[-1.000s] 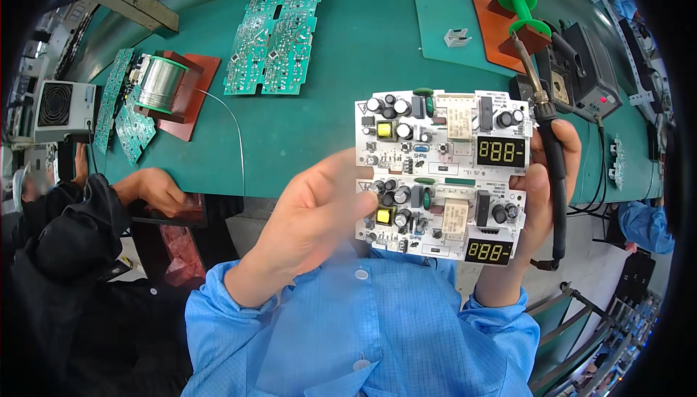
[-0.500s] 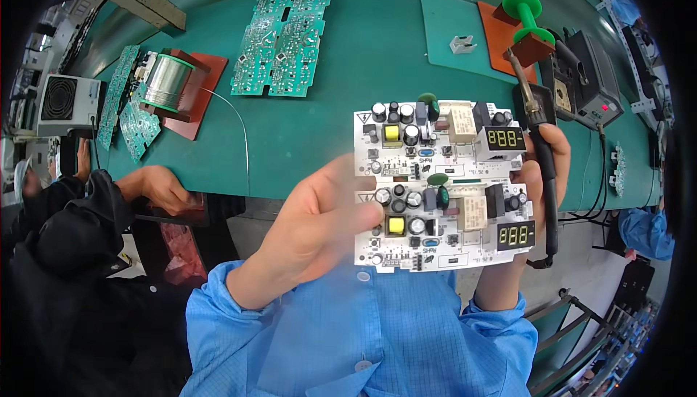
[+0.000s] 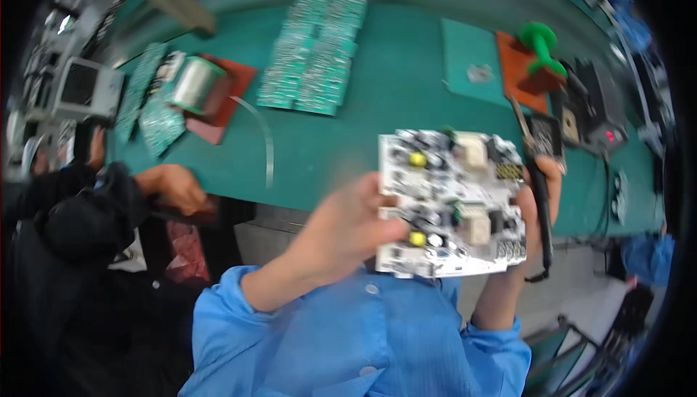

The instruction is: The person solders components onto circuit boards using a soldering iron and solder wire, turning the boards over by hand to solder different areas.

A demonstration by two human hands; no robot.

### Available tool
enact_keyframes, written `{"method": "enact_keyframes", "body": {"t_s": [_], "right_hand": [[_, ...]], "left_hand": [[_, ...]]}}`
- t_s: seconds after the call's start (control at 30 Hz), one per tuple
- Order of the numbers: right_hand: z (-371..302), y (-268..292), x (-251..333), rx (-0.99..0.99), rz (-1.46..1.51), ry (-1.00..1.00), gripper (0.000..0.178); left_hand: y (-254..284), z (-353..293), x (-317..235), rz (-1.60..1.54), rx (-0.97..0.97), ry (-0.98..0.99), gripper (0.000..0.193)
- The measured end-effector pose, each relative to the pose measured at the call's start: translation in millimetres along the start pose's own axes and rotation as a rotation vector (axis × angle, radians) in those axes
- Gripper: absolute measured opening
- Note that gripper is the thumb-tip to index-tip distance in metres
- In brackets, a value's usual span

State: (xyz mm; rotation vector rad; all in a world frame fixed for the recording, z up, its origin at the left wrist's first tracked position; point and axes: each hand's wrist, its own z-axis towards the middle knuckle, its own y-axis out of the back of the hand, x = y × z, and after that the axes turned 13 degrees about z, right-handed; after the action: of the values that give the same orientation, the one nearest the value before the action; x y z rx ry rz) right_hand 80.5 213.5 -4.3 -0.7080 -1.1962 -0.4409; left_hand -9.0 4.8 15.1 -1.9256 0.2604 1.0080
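A white circuit board panel made of two joined boards is held up in front of my chest, component side showing. Yellow transformers, capacitors and dark display blocks stand on it. My left hand grips its left edge, thumb over the face, fingers behind. At the right edge, my right hand is closed round the black handle of a soldering iron and also steadies the panel. The iron's tip points up and away. Motion blurs the picture, and the fingers behind the panel are hidden.
On the green bench lie green circuit panels. A solder wire spool stands left; a green spool and a soldering station stand right. A white connector lies on a mat. A co-worker's hand is at left.
The whole view has shifted, so the bench things sit lower and farther right. The panel appears slightly tilted and lower, still between both hands. The picture has become blurred.
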Motion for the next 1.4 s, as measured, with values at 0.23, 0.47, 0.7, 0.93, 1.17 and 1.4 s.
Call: {"method": "enact_keyframes", "body": {"t_s": [0.23,0.47,0.7,0.93,1.17,1.4], "right_hand": [[1.5,33.4,-21.7,0.064,0.034,0.032,0.051],[7.5,50.0,-42.6,0.142,0.015,-0.05,0.043],[-5.8,3.6,-16.1,0.04,-0.202,0.162,0.037],[-4.0,11.7,-14.3,0.104,-0.161,0.234,0.033],[-9.5,33.4,-18.6,0.061,-0.056,0.07,0.04],[-1.9,-12.6,4.8,0.14,0.202,-0.062,0.045]], "left_hand": [[28.3,-14.0,2.0,0.591,-0.082,-0.244,0.047],[159.4,-74.3,-77.3,1.95,-1.413,-0.627,0.043],[186.7,-66.7,-53.8,2.23,-1.323,-0.219,0.042],[187.5,-69.2,-49.0,2.173,-1.402,-0.182,0.048],[109.5,-70.9,-57.0,1.866,-1.125,-0.642,0.034],[23.4,-20.2,-4.3,0.712,-0.208,-0.299,0.053]]}}
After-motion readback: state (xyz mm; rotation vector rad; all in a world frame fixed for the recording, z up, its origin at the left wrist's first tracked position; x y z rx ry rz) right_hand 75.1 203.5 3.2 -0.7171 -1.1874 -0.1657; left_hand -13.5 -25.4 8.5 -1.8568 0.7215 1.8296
